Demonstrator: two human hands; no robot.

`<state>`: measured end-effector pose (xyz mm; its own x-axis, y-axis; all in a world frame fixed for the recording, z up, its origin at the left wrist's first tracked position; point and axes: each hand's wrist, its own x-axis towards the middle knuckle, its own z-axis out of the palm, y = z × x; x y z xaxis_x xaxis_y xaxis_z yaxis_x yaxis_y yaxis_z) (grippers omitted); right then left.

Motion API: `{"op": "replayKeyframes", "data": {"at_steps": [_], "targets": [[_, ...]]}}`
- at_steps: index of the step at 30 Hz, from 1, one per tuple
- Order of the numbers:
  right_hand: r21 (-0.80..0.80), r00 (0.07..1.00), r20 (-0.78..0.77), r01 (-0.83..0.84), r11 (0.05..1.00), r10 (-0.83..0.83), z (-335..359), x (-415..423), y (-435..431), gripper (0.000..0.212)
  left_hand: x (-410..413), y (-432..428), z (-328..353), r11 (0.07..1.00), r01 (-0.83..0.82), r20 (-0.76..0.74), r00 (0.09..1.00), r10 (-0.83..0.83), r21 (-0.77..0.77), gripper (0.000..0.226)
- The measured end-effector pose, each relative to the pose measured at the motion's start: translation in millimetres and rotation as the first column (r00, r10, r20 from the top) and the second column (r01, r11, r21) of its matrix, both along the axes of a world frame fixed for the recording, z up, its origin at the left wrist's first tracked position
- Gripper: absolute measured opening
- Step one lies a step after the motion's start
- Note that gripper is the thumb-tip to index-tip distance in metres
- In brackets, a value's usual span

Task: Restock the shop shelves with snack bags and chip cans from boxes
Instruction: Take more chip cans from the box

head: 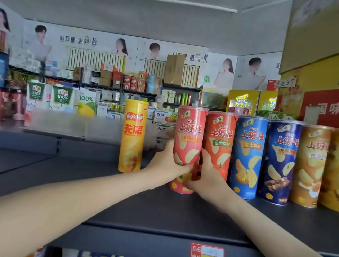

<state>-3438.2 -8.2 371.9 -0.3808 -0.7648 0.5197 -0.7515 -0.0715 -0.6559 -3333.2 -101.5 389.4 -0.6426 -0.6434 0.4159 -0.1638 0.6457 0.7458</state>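
A pink-red can point(190, 131) marked "Oishi 上好佳" is held upright on the dark grey shelf point(110, 196). It is gripped low down from both sides: the left hand point(164, 164) is curled round its left side and the right hand point(208, 178) round its right. Whether its base rests fully on the shelf cannot be told. Just beside it on the right, an orange-red can point(219, 140), a light blue can point(247, 157), a dark blue can point(280, 162) and gold cans point(310, 165) of the same brand are lined up. On the left, apart, a yellow can point(133, 136) marked "Lay's 乐事 无限" is stood. A red-framed price tag point(207, 255) reading "品名" and "售价" is fixed to the shelf edge. Behind, cartons point(62, 99) marked "100%", stocked racks and wall posters point(80, 42) are seen.
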Motion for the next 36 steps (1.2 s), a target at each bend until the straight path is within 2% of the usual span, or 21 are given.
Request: {"op": "replayKeyframes", "data": {"at_steps": [6, 9, 12, 15, 19, 22, 25, 29, 31, 33, 34, 36], "targets": [[0.017, 0.997, 0.025, 0.079, 0.997, -0.079, 4.5, 18.2, 8.2, 0.068, 9.7, 6.1, 3.8, 1.0, 0.001, 0.032, 0.999, -0.002, 0.03, 0.083], [-0.025, 0.973, -0.091, 0.21, 0.977, -0.211, 1.1, 40.0, 19.7, 0.056, 25.9, 14.9, 3.9, 0.998, 0.021, 0.045, 0.999, -0.024, 0.064, 0.085], [-0.188, 0.926, -0.251, 0.239, 0.953, -0.281, -10.6, 79.7, 33.0, 0.049, 59.0, 30.5, 3.2, 0.997, 0.022, 0.05, 0.998, -0.025, 0.069, 0.075], [-0.345, 0.943, -0.183, 0.203, 0.916, -0.278, -27.4, 124.9, 40.2, 0.041, 109.1, 47.5, -4.3, 0.997, 0.045, -0.013, 0.999, -0.045, 0.056, 0.063], [-0.396, 0.99, -0.037, 0.112, 0.912, -0.137, -59.0, 190.4, 49.7, 0.031, 194.0, 69.0, -36.3, 0.999, 0.029, -0.134, 0.991, -0.023, 0.037, 0.037], [-0.375, 0.994, 0.073, -0.052, 0.925, 0.086, -90.9, 252.1, 57.2, 0.024, 257.8, 88.5, -81.8, 0.993, -0.026, -0.173, 0.984, 0.046, 0.112, 0.027], [-0.291, 0.949, 0.163, -0.215, 0.932, 0.27, -139.2, 312.9, 57.6, 0.032, 319.5, 105.5, -134.0, 0.959, -0.151, -0.154, 0.969, 0.191, 0.238, 0.023], [0.011, 0.859, 0.36, -0.393, 0.919, 0.363, -214.8, 384.4, 45.6, 0.021, 403.9, 116.1, -220.5, 0.788, -0.408, 0.027, 0.894, 0.448, 0.461, 0.022], [0.127, 0.836, 0.403, -0.453, 0.882, 0.372, -250.6, 424.4, 40.0, 0.017, 448.5, 123.2, -266.7, 0.629, -0.483, 0.118, 0.839, 0.531, 0.609, 0.02], [0.228, 0.817, 0.43, -0.51, 0.83, 0.384, -281.7, 464.5, 35.9, 0.018, 494.7, 132.7, -305.5, 0.425, -0.45, 0.107, 0.775, 0.623, 0.785, 0.016], [0.264, 0.8, 0.457, -0.54, 0.799, 0.39, -295.6, 483.9, 33.7, 0.018, 517.7, 136.5, -322.0, 0.318, -0.442, 0.118, 0.718, 0.686, 0.839, 0.016], [0.333, 0.771, 0.514, -0.583, 0.741, 0.375, -320.5, 521.1, 27.7, 0.018, 564.8, 142.0, -347.9, 0.19, -0.508, 0.205, 0.622, 0.755, 0.84, 0.012]]}}
